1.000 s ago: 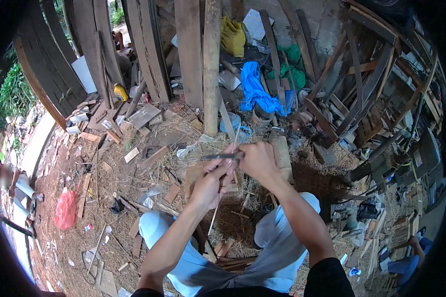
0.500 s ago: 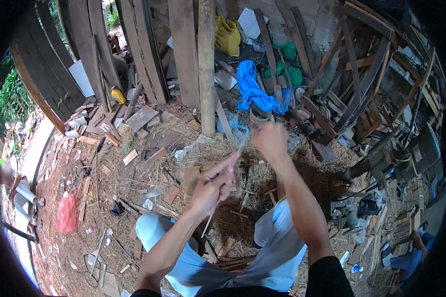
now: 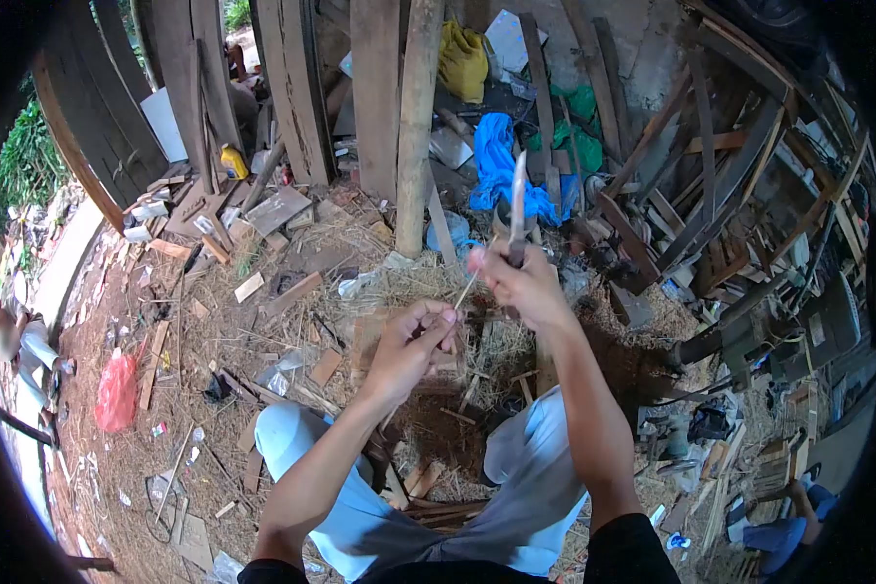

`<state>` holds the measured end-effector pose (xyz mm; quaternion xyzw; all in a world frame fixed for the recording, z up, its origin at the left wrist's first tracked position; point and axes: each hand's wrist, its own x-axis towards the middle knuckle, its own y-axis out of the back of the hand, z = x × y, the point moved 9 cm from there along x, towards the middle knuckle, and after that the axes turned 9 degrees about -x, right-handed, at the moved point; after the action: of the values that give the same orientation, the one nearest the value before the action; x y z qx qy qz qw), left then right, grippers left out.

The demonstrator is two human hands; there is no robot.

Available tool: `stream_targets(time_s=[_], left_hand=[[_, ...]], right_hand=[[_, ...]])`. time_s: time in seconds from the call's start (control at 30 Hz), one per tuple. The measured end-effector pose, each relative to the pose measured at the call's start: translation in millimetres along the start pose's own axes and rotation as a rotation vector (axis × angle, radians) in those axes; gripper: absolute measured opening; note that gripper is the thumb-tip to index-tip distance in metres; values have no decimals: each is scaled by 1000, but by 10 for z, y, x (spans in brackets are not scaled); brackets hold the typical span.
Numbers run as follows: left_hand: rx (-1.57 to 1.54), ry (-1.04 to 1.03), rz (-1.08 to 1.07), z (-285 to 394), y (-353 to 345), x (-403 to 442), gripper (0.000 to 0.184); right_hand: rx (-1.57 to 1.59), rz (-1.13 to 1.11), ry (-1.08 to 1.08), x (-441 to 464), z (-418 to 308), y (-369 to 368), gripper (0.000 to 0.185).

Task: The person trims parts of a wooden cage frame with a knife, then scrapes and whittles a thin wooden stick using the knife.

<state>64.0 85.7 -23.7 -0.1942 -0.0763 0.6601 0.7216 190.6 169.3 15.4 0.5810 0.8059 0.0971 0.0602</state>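
My right hand (image 3: 530,292) is wrapped around the dark handle of a knife (image 3: 518,200), whose pale blade points up and away from me. Between the closed fingertips of my left hand (image 3: 404,352) is a thin wooden stick (image 3: 466,292). The stick slants up to the right, and its upper end comes close to my right thumb; whether they touch I cannot tell. Part of its length is hidden by the left hand. Both hands are above the straw-strewn ground, in front of my bent knees in light trousers (image 3: 355,511).
A wooden post (image 3: 416,146) stands just ahead, beside upright planks (image 3: 374,97). Wood scraps and straw cover the ground. A blue cloth (image 3: 496,165) lies ahead, a red plastic bag (image 3: 117,391) at left. People sit at the far left (image 3: 34,350) and lower right (image 3: 788,526).
My right hand has turned, so the blade now points upward instead of lying near the stick. My left fingers have curled in around the stick. The view has shifted slightly.
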Motion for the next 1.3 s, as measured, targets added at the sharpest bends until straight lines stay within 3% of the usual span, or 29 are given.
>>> stream_targets(time_s=[0.03, 0.1, 0.23, 0.3, 0.47, 0.53, 0.63, 0.7, 0.77, 0.83, 0.93, 0.97, 1.03, 1.07, 1.1, 1.17, 1.3], left_hand=[[-1, 6, -4, -16, 3, -7, 14], [118, -48, -58, 19, -35, -13, 15], [248, -110, -97, 0, -11, 28, 16], [350, -279, -118, 112, -25, 33, 16], [273, -231, 134, 271, 305, 48, 15], [-356, -303, 201, 295, 612, 155, 12], [-596, -409, 296, 481, 918, 185, 10], [-544, -484, 338, 563, 991, 139, 13], [-269, -595, 362, 672, 874, 58, 19], [-158, -565, 350, 592, 755, 80, 23], [-73, -572, 295, 554, 620, 98, 28], [-75, -568, 289, 552, 618, 81, 28], [17, -407, 209, 486, 533, 95, 29], [15, -398, 192, 456, 523, 92, 29], [96, -315, 108, 349, 438, 116, 29], [167, -222, 4, 195, 269, 126, 29], [418, -178, -48, 167, 11, 24, 27]], right_hand=[[0, 5, -6, 33, 23, 71, 25], [193, 216, 7, 89, 101, 411, 22], [391, 326, 87, 95, 153, 782, 23], [421, 455, 84, 34, 145, 953, 23], [468, 391, 64, 65, 188, 904, 24], [410, 279, 8, 67, 158, 759, 21], [291, 75, -57, 91, 188, 409, 20], [-2, -104, -144, 59, 245, 111, 22], [-82, -115, -112, 39, 278, -92, 23], [-289, -362, -42, -92, 125, -472, 27], [-482, -341, 113, -70, 193, -594, 34], [-483, -336, 108, -48, 216, -581, 34], [-406, -38, 80, 32, 74, -300, 40], [-204, 32, 225, 85, 66, -243, 34], [-211, 50, 213, 70, 26, -200, 34], [132, 57, 20, 21, 21, -121, 34], [259, 89, 107, 41, -11, 19, 31]])
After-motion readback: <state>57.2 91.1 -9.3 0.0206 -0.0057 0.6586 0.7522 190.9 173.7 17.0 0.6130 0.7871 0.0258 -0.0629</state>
